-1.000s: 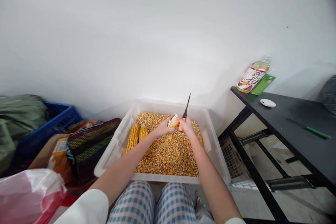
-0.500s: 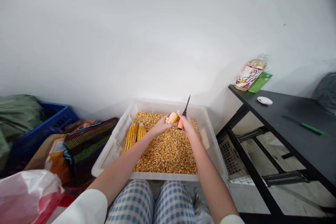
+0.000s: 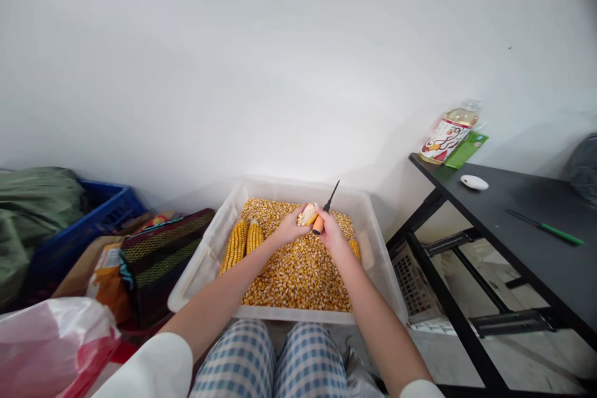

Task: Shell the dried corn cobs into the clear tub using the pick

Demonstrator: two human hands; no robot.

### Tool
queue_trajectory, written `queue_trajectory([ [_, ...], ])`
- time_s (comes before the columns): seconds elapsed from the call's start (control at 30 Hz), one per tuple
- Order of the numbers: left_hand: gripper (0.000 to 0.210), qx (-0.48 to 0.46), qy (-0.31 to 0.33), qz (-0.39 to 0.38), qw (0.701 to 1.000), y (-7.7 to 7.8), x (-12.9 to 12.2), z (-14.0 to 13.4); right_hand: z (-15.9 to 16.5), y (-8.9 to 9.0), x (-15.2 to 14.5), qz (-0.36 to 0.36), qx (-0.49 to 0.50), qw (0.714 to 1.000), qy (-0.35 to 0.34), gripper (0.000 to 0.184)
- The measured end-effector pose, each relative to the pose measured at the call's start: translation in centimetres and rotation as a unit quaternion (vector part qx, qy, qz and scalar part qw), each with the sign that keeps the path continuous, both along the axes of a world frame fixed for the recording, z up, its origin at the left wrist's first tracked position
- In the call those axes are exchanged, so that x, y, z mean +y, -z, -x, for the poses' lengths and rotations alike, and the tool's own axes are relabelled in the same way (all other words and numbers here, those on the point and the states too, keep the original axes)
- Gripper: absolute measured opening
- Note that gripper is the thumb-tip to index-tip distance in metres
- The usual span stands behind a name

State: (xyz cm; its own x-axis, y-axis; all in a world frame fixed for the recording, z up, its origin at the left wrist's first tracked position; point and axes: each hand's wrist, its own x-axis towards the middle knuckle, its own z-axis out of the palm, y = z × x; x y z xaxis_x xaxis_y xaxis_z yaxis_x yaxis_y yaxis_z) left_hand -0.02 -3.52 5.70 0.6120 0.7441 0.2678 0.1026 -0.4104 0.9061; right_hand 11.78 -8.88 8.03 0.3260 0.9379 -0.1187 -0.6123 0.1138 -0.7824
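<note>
My left hand (image 3: 290,227) is wrapped round a partly stripped corn cob (image 3: 307,214), with pale bare cob showing on top and yellow kernels at its sides. In my right hand (image 3: 330,230) is a screwdriver (image 3: 319,224) with an orange handle, its dark shaft pointing up and away. My right fingers are close against the cob. Below both hands, loose corn kernels (image 3: 298,280) fill much of a translucent plastic bin (image 3: 198,267). Two whole corn cobs (image 3: 234,245) lie on the left, and another cob (image 3: 354,247) shows partly behind my right forearm.
On the right stands a black table (image 3: 513,193) carrying a bottle (image 3: 450,130), a green packet (image 3: 466,149), a white oval object (image 3: 474,183) and a green-handled tool (image 3: 555,232). A blue crate (image 3: 112,199), mesh bag (image 3: 163,255) and plastic bag (image 3: 56,342) crowd the left. A wall rises behind the bin.
My right hand has shifted slightly left and down, bringing the screwdriver's handle closer to the cob. The cob is turned so more bare surface faces me. The view has shifted a little.
</note>
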Motion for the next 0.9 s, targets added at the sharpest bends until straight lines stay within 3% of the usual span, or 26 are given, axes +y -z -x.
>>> queue_trajectory([
  [0.17, 0.069, -0.032, 0.012, 0.028, 0.999, -0.3, 0.0, -0.4, 0.2, -0.5, -0.3, -0.001, -0.006, 1.0, 0.012, 0.018],
  [0.33, 0.076, -0.01, -0.011, -0.029, 0.999, -0.9, -0.5, -0.6, -0.7, -1.2, 0.1, 0.014, 0.045, 0.999, -0.001, 0.016],
  [0.47, 0.074, -0.002, -0.004, -0.083, 0.997, -1.7, -1.2, -0.2, -0.8, -0.9, 0.1, 0.022, 0.018, 0.999, -0.019, 0.02],
  [0.63, 0.073, 0.011, -0.017, -0.079, 0.997, -2.5, -2.0, 0.5, 0.1, -1.1, -0.6, -0.015, -0.022, 0.999, 0.021, 0.023],
  [0.9, 0.074, -0.001, -0.021, -0.064, 0.998, -1.9, -2.3, 0.5, 1.1, -1.7, -1.2, -0.03, -0.03, 0.998, 0.044, 0.026],
])
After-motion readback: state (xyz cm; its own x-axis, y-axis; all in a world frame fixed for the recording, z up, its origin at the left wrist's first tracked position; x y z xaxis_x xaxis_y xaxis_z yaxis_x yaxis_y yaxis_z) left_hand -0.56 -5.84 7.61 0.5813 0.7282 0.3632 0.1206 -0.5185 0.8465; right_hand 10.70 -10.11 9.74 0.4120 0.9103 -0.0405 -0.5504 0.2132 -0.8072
